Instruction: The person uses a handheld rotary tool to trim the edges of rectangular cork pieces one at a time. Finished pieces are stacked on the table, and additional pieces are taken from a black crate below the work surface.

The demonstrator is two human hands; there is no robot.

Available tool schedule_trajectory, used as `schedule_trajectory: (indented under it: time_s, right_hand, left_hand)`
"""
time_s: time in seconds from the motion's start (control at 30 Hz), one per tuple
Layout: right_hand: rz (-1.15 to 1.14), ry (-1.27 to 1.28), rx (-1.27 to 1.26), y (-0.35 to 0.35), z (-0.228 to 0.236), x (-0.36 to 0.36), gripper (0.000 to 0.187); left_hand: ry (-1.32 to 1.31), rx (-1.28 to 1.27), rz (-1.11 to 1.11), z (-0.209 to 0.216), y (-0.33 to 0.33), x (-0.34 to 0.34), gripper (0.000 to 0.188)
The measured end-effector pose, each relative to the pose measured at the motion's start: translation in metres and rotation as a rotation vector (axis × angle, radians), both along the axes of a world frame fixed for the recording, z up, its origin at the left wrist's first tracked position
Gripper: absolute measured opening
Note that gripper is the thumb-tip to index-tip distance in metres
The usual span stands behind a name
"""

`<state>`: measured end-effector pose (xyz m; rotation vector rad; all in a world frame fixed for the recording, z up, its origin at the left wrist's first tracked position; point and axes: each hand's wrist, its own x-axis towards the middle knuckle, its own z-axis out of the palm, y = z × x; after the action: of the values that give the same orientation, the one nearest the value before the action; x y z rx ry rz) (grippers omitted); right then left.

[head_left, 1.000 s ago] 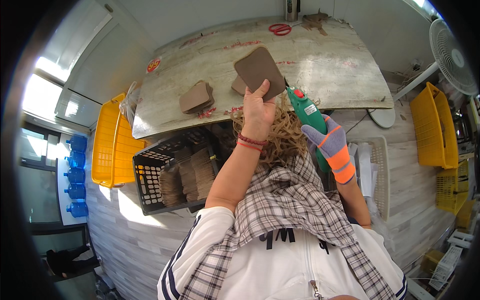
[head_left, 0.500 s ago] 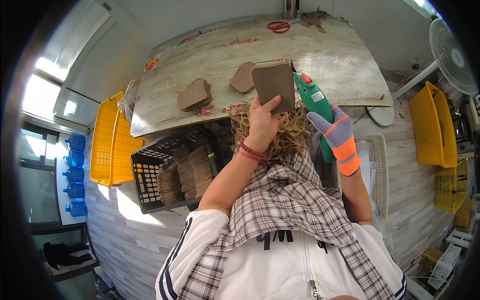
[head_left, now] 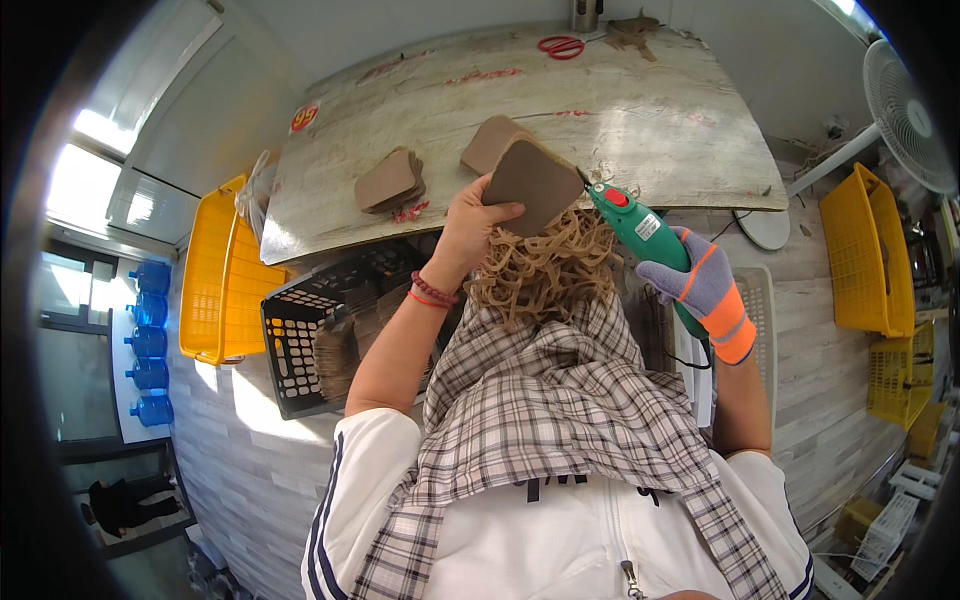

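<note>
Bare and wearing beaded bracelets, my left hand (head_left: 478, 222) pinches a flat brown pad (head_left: 537, 188) with rounded corners, held over the table's near edge. My right hand (head_left: 697, 287), in a grey and orange glove, grips a green handheld power cutter (head_left: 640, 231) with a red switch. Its dark tip lies at the pad's right corner; whether they touch I cannot tell. Behind the held pad, more brown pads (head_left: 490, 143) rest on the table. A small stack of similar pads (head_left: 388, 184) sits to the left. Curly brown trimmings (head_left: 548, 268) heap on my lap below the pad.
The wooden table (head_left: 430, 110) carries red-handled scissors (head_left: 561, 47) at the back. At left stand a black crate (head_left: 292, 365) holding stacked pads and a yellow basket (head_left: 217, 290). A white fan (head_left: 900, 110) and a yellow crate (head_left: 868, 250) are at right.
My left hand has moved left and turned the pad so a corner points right. My right hand and the cutter have shifted right and slightly down.
</note>
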<state>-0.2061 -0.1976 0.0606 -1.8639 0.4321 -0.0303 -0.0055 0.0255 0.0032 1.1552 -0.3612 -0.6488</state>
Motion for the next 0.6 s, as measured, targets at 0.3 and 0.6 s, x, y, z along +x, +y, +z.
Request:
schedule_trajectory:
  time_s: [0.3,0.6]
  right_hand:
    - [0.069,0.045,-0.055,0.013,-0.002,0.002,0.049]
    - [0.053,0.017,0.127,0.024,-0.016,0.017,0.044]
  left_hand:
    - [0.057,0.233,-0.186,0.004,0.02,0.003,0.043]
    - [0.084,0.34,-0.247,-0.008,0.023,-0.002,0.046]
